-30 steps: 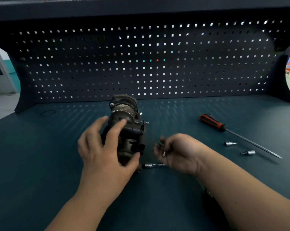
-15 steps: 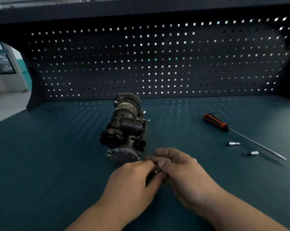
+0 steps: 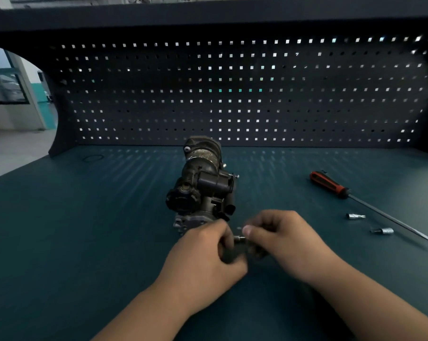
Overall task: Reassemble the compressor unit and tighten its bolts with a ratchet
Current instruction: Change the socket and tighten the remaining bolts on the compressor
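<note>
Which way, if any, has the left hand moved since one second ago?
Yes. The left hand left the compressor, came nearer the person, and now grips a small tool with the right hand.

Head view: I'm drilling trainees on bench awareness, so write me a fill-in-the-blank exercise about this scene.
The screwdriver lies to the ____ of the compressor unit.
____ silver sockets lie near its shaft: farther socket, nearer socket.
The small metal tool is gripped by ____ of the hands: left hand, right hand.
Behind the bench stands a dark ____ with square holes.
Missing words: right; two; both; pegboard.
</note>
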`<state>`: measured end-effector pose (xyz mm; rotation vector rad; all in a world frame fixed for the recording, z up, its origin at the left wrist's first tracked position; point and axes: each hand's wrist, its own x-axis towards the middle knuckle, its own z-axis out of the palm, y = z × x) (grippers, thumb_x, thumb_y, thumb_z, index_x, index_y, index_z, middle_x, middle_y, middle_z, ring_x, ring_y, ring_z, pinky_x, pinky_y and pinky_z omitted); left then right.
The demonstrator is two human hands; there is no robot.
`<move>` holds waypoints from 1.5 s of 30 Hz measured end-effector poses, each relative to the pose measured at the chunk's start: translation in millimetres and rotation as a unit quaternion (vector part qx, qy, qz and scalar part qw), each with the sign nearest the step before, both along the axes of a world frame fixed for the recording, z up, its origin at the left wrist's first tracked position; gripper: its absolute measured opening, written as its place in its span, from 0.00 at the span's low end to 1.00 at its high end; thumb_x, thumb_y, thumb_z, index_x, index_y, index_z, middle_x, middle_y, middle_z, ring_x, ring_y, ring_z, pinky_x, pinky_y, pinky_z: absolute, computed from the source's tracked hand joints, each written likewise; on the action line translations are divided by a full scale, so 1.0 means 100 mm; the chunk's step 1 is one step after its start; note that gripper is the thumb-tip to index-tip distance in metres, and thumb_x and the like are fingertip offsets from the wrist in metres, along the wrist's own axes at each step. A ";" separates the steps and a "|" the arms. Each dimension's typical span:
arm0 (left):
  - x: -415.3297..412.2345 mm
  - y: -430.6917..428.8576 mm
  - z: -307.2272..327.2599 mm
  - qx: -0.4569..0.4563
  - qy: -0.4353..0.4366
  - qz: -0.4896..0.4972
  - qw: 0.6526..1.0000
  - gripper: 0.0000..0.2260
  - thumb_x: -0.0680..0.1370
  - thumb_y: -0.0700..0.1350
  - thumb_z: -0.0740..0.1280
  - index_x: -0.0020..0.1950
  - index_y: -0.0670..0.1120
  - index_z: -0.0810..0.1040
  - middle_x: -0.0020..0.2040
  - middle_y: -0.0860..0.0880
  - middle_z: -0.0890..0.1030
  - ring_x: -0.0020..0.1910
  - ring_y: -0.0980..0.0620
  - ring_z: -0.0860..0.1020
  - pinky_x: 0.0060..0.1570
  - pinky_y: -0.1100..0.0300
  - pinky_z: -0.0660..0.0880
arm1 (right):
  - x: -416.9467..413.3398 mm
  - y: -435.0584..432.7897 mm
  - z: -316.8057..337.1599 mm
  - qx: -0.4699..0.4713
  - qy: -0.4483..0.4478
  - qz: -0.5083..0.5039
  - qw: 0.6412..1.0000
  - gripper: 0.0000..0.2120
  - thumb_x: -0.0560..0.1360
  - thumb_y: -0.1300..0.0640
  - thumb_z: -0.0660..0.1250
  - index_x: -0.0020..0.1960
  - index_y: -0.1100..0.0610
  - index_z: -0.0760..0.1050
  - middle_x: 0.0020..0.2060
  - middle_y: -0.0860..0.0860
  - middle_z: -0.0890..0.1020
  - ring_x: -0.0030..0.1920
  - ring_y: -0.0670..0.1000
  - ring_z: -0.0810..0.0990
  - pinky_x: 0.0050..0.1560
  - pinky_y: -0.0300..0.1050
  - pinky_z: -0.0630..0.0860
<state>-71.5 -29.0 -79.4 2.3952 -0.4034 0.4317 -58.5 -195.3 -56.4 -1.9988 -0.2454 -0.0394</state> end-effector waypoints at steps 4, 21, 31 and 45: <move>0.07 -0.06 0.08 -0.374 0.165 0.018 0.913 0.09 0.74 0.47 0.66 0.34 0.50 0.78 0.24 0.52 0.71 0.23 0.54 0.71 0.23 0.62 0.67 | 0.12 0.10 -0.01 0.108 0.010 -0.041 0.993 0.09 0.75 0.61 0.68 0.37 0.55 0.80 0.25 0.52 0.77 0.26 0.49 0.76 0.28 0.41 0.74; -0.07 -0.04 0.28 -0.440 -0.127 0.071 0.886 0.05 0.72 0.48 0.68 0.37 0.51 0.80 0.24 0.50 0.74 0.23 0.60 0.71 0.24 0.70 0.68 | 0.15 0.34 -0.08 0.273 0.027 -0.011 0.962 0.11 0.77 0.66 0.63 0.41 0.61 0.82 0.29 0.55 0.80 0.28 0.49 0.78 0.28 0.38 0.74; 0.20 0.21 0.12 -0.241 -0.185 0.132 0.944 0.15 0.69 0.57 0.61 0.55 0.63 0.68 0.58 0.64 0.66 0.60 0.65 0.63 0.55 0.80 0.57 | 0.17 0.43 -0.07 0.340 0.056 -0.046 0.938 0.05 0.76 0.68 0.64 0.49 0.65 0.78 0.33 0.56 0.84 0.31 0.49 0.82 0.29 0.38 0.76; 0.21 0.16 0.06 -0.179 -0.193 0.093 0.960 0.28 0.66 0.59 0.65 0.64 0.60 0.63 0.62 0.62 0.64 0.64 0.59 0.61 0.60 0.74 0.59 | 0.16 0.37 -0.09 0.410 0.062 -0.011 0.910 0.12 0.75 0.70 0.63 0.39 0.62 0.83 0.33 0.59 0.83 0.31 0.49 0.82 0.30 0.37 0.77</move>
